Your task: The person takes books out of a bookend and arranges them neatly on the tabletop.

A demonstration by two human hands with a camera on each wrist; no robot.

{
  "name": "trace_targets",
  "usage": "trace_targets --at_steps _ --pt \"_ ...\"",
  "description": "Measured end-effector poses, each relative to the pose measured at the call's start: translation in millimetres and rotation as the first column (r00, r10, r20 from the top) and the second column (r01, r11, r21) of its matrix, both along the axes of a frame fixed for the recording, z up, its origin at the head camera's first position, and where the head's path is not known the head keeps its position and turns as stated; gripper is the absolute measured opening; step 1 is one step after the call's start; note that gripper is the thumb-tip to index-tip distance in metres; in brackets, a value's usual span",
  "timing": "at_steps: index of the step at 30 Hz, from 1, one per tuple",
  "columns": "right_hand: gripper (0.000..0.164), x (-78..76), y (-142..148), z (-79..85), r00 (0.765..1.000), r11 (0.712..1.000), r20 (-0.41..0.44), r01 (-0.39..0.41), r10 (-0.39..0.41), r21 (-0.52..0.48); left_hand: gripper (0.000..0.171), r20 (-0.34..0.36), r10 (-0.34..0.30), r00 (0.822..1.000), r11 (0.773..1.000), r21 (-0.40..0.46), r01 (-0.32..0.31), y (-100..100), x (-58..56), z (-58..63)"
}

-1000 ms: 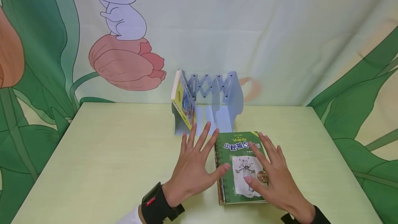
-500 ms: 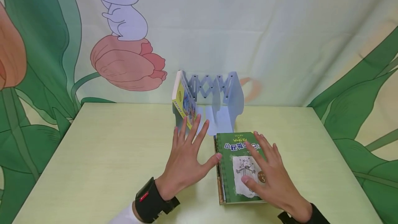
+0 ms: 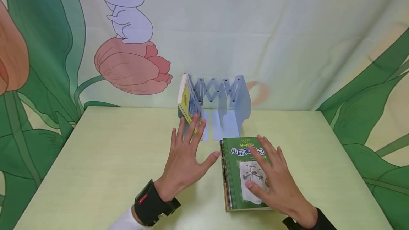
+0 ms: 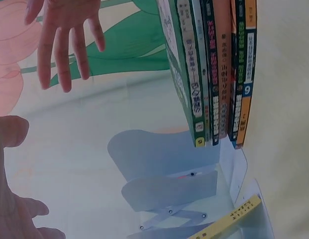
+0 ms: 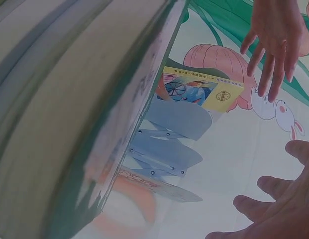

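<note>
A stack of several books lies on the table, topped by a green book point(image 3: 236, 184) with a cartoon figure on its cover. My right hand point(image 3: 281, 184) hovers over the cover's right side, fingers spread, holding nothing. To the left of the stack my left hand point(image 3: 183, 166) hangs in the air, palm down with fingers apart. Several book spines point(image 4: 224, 79) face the left wrist camera. Behind the hands stands a pale blue expanding bookend point(image 3: 241, 105); a yellow book point(image 3: 185, 100) leans at its left end, partly covered by my left fingertips in the head view.
The pale yellow table point(image 3: 105, 159) reaches back to a printed curtain point(image 3: 204, 27) with a white animal, flowers and leaves. The bookend stands near the table's back edge, with upright dividers to the right of the yellow book.
My left hand has moved left, away from the stack. The right hand has drifted slightly left over the green book. Books and bookend stay where they were.
</note>
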State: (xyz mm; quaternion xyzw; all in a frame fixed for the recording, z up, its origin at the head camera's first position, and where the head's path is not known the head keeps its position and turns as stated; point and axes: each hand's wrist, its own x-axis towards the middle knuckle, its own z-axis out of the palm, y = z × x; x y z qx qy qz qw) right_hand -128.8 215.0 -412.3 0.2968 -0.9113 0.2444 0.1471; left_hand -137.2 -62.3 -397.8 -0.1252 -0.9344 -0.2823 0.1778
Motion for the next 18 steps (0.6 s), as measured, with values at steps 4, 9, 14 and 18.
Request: trace_targets --at_steps 4,9,14,18 --pt "0.080 1.0 -2.0 0.8 1.000 1.000 0.004 0.006 -0.006 -0.001 0.085 -0.010 0.013 1.000 1.000 0.015 -0.013 -6.0 -5.9 4.5" --pt "0.079 1.6 -2.4 0.7 1.000 1.000 -0.002 0.004 -0.004 -0.009 0.084 -0.039 0.033 0.999 0.999 0.022 -0.032 -14.2 -13.9 11.8" --pt "0.081 2.5 -2.7 2.4 1.000 1.000 -0.005 -0.004 0.004 -0.001 0.085 -0.056 0.063 0.996 0.997 0.037 -0.061 -22.2 -23.4 18.7" --pt "0.083 3.7 -3.3 5.0 1.000 1.000 0.009 -0.016 0.016 0.004 0.085 -0.056 0.090 0.994 0.995 0.055 -0.087 -27.4 -35.5 22.6"
